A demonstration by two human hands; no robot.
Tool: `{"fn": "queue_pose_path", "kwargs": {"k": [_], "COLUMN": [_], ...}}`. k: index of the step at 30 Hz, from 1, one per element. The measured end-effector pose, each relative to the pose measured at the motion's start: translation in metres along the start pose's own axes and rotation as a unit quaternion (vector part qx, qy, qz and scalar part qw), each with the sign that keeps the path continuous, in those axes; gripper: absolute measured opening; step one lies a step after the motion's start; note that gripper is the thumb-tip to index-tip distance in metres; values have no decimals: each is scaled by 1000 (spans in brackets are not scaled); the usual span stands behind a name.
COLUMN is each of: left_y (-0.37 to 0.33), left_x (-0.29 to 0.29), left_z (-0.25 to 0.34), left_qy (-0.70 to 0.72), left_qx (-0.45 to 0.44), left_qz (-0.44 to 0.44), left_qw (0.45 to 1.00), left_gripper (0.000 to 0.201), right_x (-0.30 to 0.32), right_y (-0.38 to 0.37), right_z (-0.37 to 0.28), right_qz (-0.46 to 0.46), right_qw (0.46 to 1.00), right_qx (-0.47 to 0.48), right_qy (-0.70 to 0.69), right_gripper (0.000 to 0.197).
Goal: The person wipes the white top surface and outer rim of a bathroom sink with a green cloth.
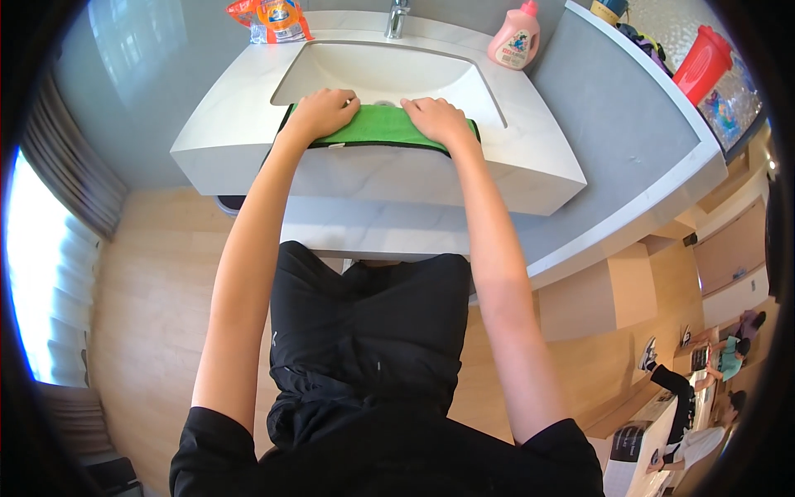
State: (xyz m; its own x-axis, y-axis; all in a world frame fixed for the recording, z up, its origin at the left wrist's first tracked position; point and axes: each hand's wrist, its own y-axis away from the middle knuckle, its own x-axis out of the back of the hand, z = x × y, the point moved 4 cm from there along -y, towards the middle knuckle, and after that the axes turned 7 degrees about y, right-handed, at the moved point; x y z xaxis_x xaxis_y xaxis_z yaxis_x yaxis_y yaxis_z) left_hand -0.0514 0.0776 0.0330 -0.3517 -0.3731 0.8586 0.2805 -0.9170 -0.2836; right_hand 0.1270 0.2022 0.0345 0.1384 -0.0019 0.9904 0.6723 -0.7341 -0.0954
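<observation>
A green cloth [377, 127] with black edging lies along the front rim of the white sink [323, 66] and hangs a little over the counter's front. My left hand [325, 113] holds its left part, fingers curled over the rim toward the basin. Its right part is in my right hand [437, 118], with the fingers bent in the same way. Both palms and most fingertips are hidden from above. Between the hands the cloth stretches fairly flat, and a small white tag shows on its lower edge.
A chrome faucet [397, 18] stands behind the basin. At the counter's back left is an orange detergent bag [277, 21]; a pink bottle [514, 37] stands back right. A grey partition [617, 116] rises on the right, with a red container [704, 65] beyond it. Several people are far right.
</observation>
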Motion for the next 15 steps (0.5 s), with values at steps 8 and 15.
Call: {"fn": "queue_pose_path", "kwargs": {"k": [8, 15], "left_y": [74, 139], "left_x": [-3, 27], "left_z": [28, 58], "left_qy": [-43, 74], "left_qx": [-168, -163], "left_qz": [199, 179], "left_qw": [965, 967], "left_gripper": [32, 36], "right_x": [-12, -19], "right_y": [44, 81], "right_z": [-8, -12], "right_qz": [168, 315], "right_qw": [982, 945], "right_qx": [88, 81], "right_qy": [-5, 15], "right_gripper": [46, 43]}}
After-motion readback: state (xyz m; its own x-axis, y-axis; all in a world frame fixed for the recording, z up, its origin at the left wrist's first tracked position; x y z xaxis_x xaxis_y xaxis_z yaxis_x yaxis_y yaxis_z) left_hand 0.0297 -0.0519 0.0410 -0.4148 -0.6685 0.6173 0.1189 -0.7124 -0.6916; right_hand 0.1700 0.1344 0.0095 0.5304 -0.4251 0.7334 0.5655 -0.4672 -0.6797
